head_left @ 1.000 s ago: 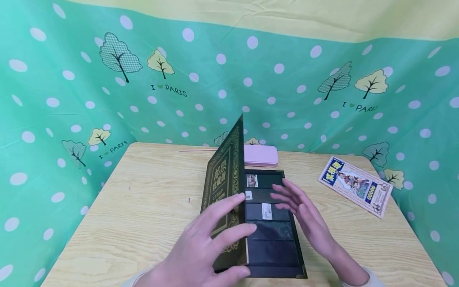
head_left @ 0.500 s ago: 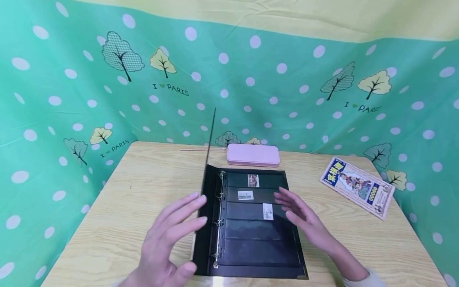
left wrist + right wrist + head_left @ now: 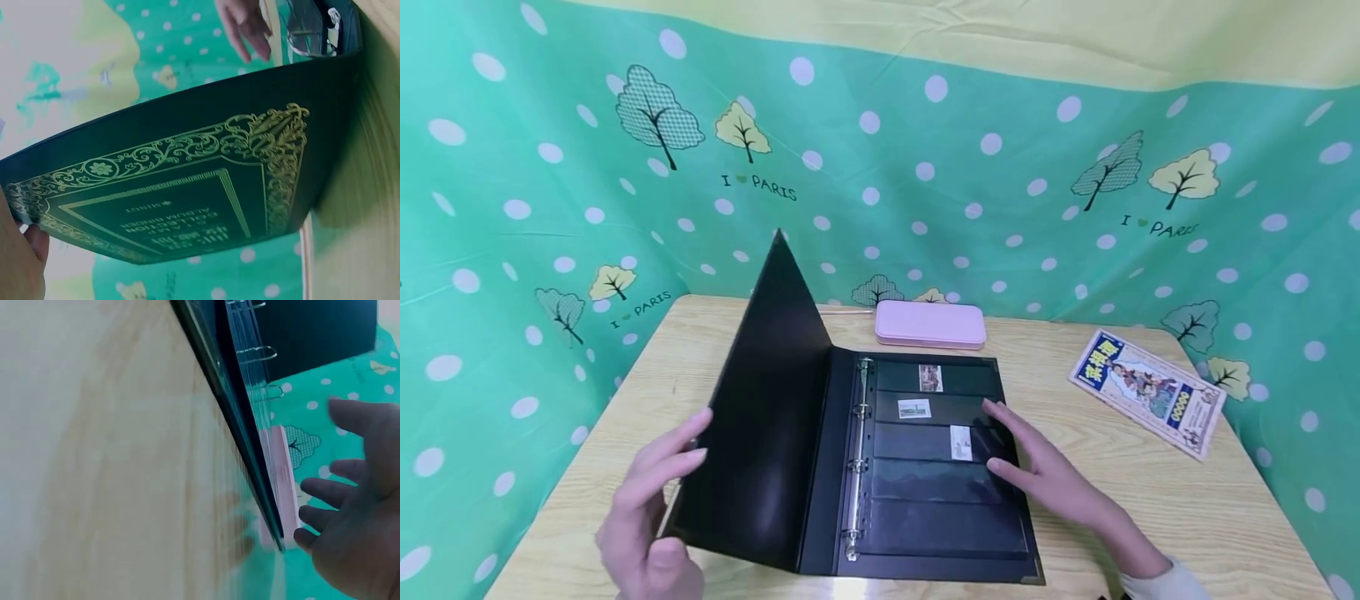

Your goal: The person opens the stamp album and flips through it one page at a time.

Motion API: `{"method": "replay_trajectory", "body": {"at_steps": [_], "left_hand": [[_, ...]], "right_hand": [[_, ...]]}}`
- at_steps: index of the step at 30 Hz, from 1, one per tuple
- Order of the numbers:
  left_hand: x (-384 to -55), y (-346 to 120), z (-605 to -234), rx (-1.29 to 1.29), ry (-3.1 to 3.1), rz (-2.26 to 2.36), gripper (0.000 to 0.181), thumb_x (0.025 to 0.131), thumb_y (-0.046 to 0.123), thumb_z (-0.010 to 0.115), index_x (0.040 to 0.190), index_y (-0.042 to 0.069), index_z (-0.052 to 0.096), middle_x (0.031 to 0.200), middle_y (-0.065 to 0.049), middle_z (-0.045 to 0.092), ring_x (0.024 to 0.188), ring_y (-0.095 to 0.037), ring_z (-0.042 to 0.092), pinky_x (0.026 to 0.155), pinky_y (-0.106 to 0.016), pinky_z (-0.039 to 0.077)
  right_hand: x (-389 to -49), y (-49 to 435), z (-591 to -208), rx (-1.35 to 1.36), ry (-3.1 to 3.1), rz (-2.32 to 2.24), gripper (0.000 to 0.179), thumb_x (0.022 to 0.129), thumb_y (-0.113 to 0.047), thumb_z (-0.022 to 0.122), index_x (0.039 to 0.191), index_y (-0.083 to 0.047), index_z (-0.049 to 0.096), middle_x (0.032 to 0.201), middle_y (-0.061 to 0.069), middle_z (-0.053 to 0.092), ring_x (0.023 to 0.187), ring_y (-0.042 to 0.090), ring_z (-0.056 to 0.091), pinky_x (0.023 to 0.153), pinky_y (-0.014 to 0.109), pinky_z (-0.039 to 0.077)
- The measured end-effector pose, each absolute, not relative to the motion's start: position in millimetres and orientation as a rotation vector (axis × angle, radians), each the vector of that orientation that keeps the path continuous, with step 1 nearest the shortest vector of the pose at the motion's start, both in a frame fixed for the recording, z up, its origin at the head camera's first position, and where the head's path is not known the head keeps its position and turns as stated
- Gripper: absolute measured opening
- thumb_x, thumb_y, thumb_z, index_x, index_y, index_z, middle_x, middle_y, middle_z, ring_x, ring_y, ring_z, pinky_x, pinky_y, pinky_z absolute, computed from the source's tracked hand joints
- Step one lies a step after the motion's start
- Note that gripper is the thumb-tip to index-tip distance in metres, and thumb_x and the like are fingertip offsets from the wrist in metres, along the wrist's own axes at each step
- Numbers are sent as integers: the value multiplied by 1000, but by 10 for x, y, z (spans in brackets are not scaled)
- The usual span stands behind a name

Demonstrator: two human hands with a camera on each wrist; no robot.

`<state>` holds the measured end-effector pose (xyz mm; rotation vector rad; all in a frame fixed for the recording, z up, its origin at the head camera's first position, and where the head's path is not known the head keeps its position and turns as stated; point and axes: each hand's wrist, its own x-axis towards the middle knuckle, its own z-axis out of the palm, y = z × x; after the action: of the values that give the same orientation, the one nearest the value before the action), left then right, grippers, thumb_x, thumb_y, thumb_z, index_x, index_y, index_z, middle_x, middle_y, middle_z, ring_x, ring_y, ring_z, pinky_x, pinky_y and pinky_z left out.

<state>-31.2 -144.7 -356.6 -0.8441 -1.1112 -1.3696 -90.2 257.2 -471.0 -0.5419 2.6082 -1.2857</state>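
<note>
A dark stamp album lies on the table with its front cover raised and tilted to the left. My left hand holds the cover by its outer edge, fingertips curled at the rim. In the left wrist view the cover's outside shows gold scrollwork and lettering. Metal rings bind a black pocket page bearing a reddish stamp, a green-and-white stamp and a pale stamp. My right hand, fingers spread and relaxed, hovers at the page's right edge and holds nothing.
A pink tin case stands behind the album, with a thin stick beside it. To the right lies a printed paper packet. A green dotted cloth hangs around the wooden table.
My left hand has swung the album cover leftward from upright, uncovering the rings and page. My right hand has lowered slightly toward the page's right edge.
</note>
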Motion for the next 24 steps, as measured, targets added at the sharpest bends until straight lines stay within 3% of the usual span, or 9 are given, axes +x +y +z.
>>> {"method": "replay_trajectory", "body": {"at_steps": [5,10,16,24], "left_hand": [[-203,-1545,-3688,-477,-1055,-1493,37,94,11,80,98,-23,65,116,-32,78,115,-32,79,102,-28,59],[-81,-1779,-3772,-233,-1132,-1508,24,85,-6,76,98,-23,67,115,-29,80,112,-29,81,97,-26,61],[-76,-2020,-3887,-78,-1204,-1419,18,85,-9,70,98,-22,70,113,-25,81,110,-25,81,108,-31,57],[42,-2367,-4059,166,-1411,-1332,19,91,-12,69,107,-21,72,110,-11,84,104,-12,82,93,-18,59]], "right_hand": [[-918,2626,-4775,-578,2652,-1106,86,106,-34,79,176,-17,33,180,24,27,164,56,20,120,83,27],[-924,2641,-4808,-607,2673,-1026,91,102,-38,82,176,-16,34,180,21,30,165,54,22,119,83,28],[-933,2647,-4811,-618,2683,-1006,90,102,-38,83,175,-16,35,180,19,30,165,53,21,120,83,27],[-923,2661,-4822,-604,2666,-1017,88,104,-38,81,175,-17,35,180,18,30,165,53,21,119,83,27]]}}
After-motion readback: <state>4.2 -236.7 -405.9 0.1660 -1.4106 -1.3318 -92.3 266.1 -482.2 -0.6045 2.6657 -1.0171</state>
